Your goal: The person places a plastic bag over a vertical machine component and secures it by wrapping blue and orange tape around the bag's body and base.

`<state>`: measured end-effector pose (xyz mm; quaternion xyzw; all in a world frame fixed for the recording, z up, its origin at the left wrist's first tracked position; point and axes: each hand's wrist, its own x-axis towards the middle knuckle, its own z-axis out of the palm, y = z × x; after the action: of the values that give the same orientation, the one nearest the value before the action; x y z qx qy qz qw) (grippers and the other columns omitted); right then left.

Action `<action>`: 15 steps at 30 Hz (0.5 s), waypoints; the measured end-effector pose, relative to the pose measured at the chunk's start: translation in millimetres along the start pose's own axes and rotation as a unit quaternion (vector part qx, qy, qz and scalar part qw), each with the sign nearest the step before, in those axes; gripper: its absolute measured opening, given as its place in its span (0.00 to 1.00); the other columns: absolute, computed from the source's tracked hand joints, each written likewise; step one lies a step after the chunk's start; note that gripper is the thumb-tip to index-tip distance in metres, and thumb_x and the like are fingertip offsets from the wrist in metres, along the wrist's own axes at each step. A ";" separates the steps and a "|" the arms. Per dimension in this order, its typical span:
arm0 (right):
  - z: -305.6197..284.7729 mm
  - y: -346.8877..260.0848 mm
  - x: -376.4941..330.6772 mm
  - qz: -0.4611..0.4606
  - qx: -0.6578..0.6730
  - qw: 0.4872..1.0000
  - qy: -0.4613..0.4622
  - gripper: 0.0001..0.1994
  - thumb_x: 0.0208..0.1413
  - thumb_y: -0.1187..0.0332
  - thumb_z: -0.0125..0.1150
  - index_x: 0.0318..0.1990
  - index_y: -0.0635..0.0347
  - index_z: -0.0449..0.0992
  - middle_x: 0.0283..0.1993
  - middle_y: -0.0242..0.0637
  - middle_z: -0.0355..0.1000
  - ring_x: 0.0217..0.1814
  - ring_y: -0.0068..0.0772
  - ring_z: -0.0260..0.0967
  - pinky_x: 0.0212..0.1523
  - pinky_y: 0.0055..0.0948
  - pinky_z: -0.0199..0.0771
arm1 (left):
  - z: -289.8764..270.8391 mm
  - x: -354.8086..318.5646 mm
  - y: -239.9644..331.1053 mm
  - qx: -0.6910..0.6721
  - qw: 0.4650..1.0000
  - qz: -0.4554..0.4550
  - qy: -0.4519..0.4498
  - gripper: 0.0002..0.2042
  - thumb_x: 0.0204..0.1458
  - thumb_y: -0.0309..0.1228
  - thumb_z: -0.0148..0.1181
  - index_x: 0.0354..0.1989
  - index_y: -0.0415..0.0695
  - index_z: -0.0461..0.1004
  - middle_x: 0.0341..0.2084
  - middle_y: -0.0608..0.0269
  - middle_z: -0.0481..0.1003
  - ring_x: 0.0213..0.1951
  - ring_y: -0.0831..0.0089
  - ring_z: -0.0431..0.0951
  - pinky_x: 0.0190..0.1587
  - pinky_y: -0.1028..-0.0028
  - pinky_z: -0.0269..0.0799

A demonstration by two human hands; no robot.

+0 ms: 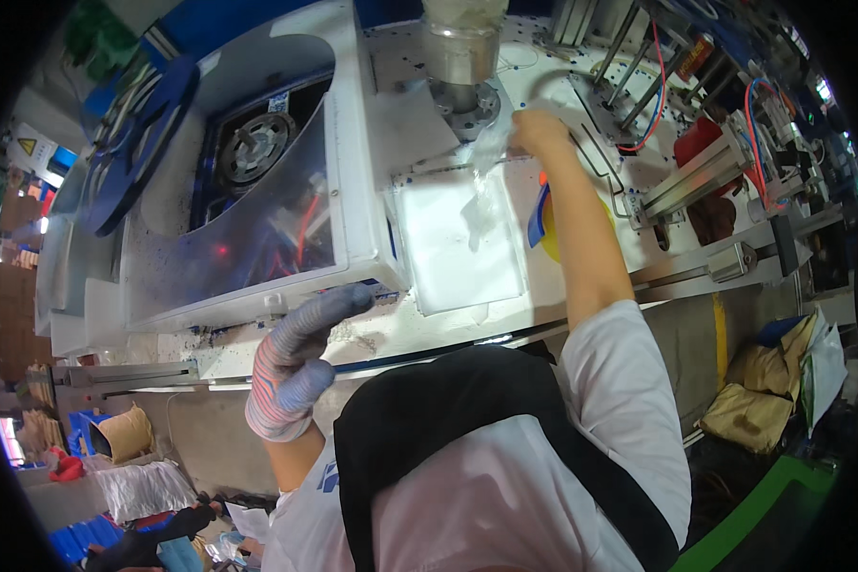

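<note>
My right hand [539, 132], bare, reaches far across the white worktop [505, 324], its fingers closed at a clear, crumpled plastic film [489, 151]. The film hangs down over a white rectangular sheet [462, 257] on the worktop. My left hand [300, 357] wears a grey glove with a striped cuff and holds nothing. Its thumb and index finger are apart, near the front edge of a white machine housing [257, 294]. Just left of my right forearm lies a round yellow and blue thing [541, 224], partly hidden by the arm.
Beyond my right hand stands a metal column [462, 57] on a bolted flange. The housing has a round opening over a metal disc [255, 151]. At right are metal rods [624, 71], a bracket [701, 176] and air tubes. Brown sacks [758, 400] lie below the table's right end.
</note>
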<state>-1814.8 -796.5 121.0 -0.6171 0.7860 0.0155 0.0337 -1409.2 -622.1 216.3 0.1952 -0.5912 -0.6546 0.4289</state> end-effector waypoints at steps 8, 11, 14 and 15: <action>-84.1 -68.6 -120.6 -0.173 0.555 0.674 0.455 0.17 0.50 0.67 0.58 0.47 0.67 0.70 0.47 0.41 0.69 0.47 0.34 0.68 0.47 0.31 0.69 | -20.6 -41.8 -8.5 -0.044 0.998 -0.043 0.011 0.33 0.43 0.33 0.65 0.58 0.31 0.62 0.56 0.46 0.65 0.61 0.55 0.61 0.64 0.62 0.50; -48.4 -81.6 -183.4 -0.289 0.474 0.705 0.442 0.23 0.52 0.56 0.57 0.50 0.64 0.69 0.50 0.45 0.69 0.51 0.43 0.68 0.52 0.37 0.69 | -18.9 -44.4 -13.1 0.094 0.995 0.007 -0.028 0.39 0.40 0.33 0.68 0.62 0.34 0.56 0.62 0.43 0.56 0.64 0.52 0.54 0.64 0.62 0.49; -44.7 -124.9 -227.3 -0.412 0.350 0.786 0.301 0.19 0.51 0.60 0.56 0.45 0.64 0.73 0.39 0.43 0.75 0.42 0.44 0.73 0.45 0.35 0.74 | 9.3 -37.8 -8.7 0.281 0.945 0.167 -0.002 0.42 0.39 0.40 0.68 0.63 0.36 0.55 0.64 0.38 0.48 0.66 0.46 0.49 0.63 0.59 0.50; -39.0 -135.6 -234.3 -0.437 0.346 0.799 0.226 0.17 0.48 0.62 0.57 0.43 0.64 0.74 0.37 0.43 0.75 0.40 0.44 0.74 0.42 0.35 0.74 | 16.1 -39.0 -13.2 0.302 0.931 0.204 0.001 0.41 0.41 0.44 0.66 0.62 0.36 0.56 0.64 0.37 0.45 0.66 0.43 0.48 0.62 0.57 0.52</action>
<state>-1629.1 -604.2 179.1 -0.8285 0.3711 -0.4135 0.0697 -1404.2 -582.4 197.6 0.1910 -0.7877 -0.3434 0.4745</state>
